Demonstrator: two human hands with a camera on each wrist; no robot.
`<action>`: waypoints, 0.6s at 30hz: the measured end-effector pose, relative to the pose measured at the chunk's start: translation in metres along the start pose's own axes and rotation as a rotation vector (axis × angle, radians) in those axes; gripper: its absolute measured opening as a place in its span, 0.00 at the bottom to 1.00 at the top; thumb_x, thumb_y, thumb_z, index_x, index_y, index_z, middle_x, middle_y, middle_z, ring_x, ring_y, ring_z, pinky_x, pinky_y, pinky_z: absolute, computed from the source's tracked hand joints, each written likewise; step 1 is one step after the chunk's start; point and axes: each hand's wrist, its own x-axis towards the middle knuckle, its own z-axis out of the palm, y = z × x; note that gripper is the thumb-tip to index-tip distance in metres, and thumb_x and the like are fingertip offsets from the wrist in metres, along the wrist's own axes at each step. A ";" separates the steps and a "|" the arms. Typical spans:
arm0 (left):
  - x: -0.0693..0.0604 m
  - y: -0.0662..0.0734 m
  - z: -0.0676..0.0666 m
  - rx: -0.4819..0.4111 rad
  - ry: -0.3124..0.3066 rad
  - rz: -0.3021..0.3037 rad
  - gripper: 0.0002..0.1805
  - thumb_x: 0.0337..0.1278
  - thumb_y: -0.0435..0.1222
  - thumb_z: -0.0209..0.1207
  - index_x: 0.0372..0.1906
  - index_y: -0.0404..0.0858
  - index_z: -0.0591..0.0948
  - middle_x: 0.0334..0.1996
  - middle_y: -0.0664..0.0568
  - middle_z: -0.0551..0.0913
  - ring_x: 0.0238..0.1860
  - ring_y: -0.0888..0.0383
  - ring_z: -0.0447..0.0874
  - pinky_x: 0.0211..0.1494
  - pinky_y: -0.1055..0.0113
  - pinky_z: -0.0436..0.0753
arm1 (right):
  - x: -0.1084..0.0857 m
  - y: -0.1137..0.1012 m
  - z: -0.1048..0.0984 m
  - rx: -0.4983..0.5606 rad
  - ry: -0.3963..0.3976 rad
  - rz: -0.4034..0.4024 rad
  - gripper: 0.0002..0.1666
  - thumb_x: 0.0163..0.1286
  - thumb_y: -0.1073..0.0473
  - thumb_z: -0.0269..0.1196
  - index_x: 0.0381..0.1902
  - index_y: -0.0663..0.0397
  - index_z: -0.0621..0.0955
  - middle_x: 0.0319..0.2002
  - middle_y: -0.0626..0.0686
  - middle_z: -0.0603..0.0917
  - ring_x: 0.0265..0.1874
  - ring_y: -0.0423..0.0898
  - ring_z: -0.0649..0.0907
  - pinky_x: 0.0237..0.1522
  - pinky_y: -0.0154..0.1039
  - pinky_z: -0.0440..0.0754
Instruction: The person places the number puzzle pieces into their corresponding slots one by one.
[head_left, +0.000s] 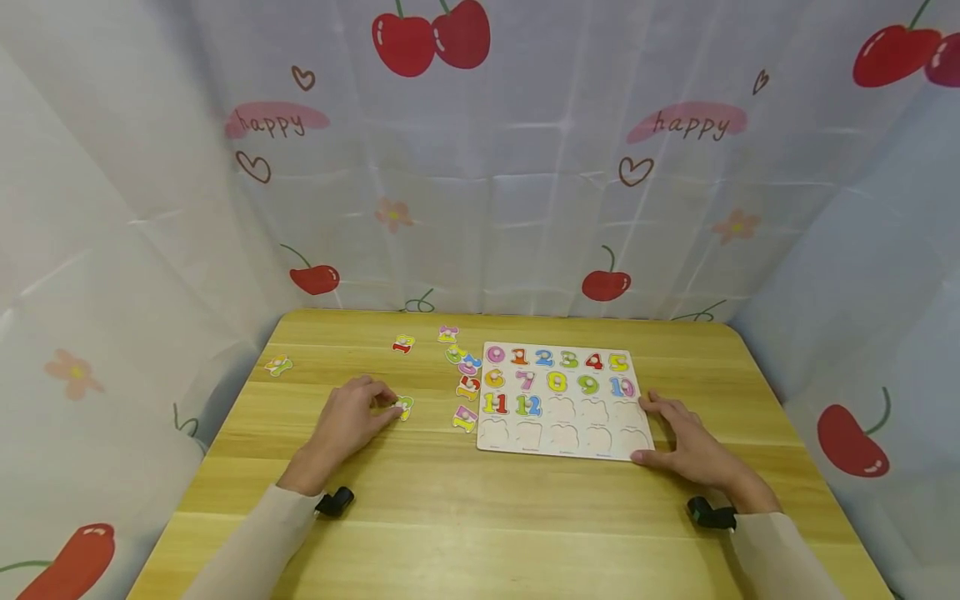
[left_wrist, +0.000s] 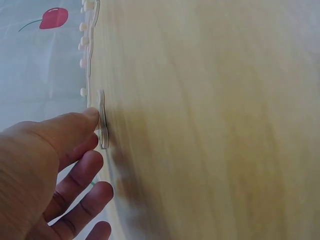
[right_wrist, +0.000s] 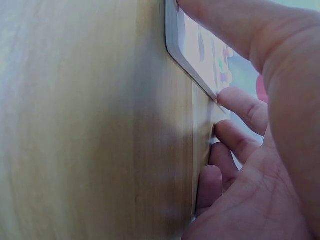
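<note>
My left hand (head_left: 350,421) pinches a green-and-yellow number puzzle piece (head_left: 406,406) between thumb and index finger, low over the table. Seen edge-on in the left wrist view, the piece (left_wrist: 103,120) is partly covered by the thumb. At the right edge of the white number puzzle board (head_left: 566,457), my right hand (head_left: 693,446) rests with its thumb by the near corner and its fingers farther up the side. Numbers 0 to 12 sit in the board's upper slots; the remaining slots are bare. In the right wrist view the thumb touches the board (right_wrist: 192,37).
Several loose number pieces lie left of the board, among them a red-and-yellow one (head_left: 468,387) and a yellow-and-pink one (head_left: 464,418). Farther off are another piece (head_left: 403,343) and one near the left table edge (head_left: 278,365). A printed curtain (head_left: 525,233) hangs around the wooden table (head_left: 465,533).
</note>
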 end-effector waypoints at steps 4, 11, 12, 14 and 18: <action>0.001 -0.001 0.002 -0.012 0.005 0.012 0.07 0.69 0.43 0.83 0.43 0.47 0.96 0.39 0.56 0.91 0.42 0.54 0.87 0.52 0.52 0.85 | 0.001 0.001 0.000 0.001 -0.008 0.012 0.62 0.70 0.40 0.85 0.88 0.63 0.69 0.92 0.76 0.57 0.85 0.83 0.60 0.80 0.89 0.61; 0.003 0.001 0.005 -0.008 0.039 0.044 0.07 0.69 0.42 0.83 0.42 0.47 0.96 0.39 0.57 0.92 0.42 0.55 0.89 0.51 0.53 0.87 | 0.001 0.003 0.002 -0.006 0.000 0.008 0.62 0.70 0.40 0.85 0.88 0.63 0.69 0.92 0.76 0.58 0.85 0.82 0.62 0.80 0.88 0.62; 0.004 0.003 0.005 -0.009 0.045 0.050 0.07 0.68 0.42 0.83 0.42 0.47 0.96 0.39 0.57 0.92 0.42 0.55 0.89 0.50 0.53 0.88 | 0.001 0.003 0.002 -0.006 0.001 0.007 0.62 0.70 0.40 0.85 0.88 0.64 0.69 0.92 0.76 0.58 0.85 0.82 0.62 0.80 0.88 0.62; 0.007 0.007 0.006 -0.015 0.052 0.058 0.07 0.69 0.42 0.83 0.43 0.47 0.96 0.40 0.57 0.92 0.43 0.55 0.90 0.50 0.55 0.88 | 0.001 0.002 0.002 -0.004 0.002 0.005 0.62 0.70 0.40 0.85 0.88 0.64 0.69 0.92 0.76 0.58 0.85 0.82 0.62 0.81 0.88 0.62; 0.016 0.022 0.006 -0.035 0.048 0.069 0.07 0.68 0.40 0.83 0.44 0.47 0.96 0.41 0.56 0.92 0.46 0.53 0.92 0.50 0.55 0.90 | 0.001 0.001 0.002 0.007 0.002 0.004 0.62 0.70 0.41 0.85 0.88 0.64 0.69 0.92 0.76 0.57 0.85 0.82 0.61 0.81 0.88 0.61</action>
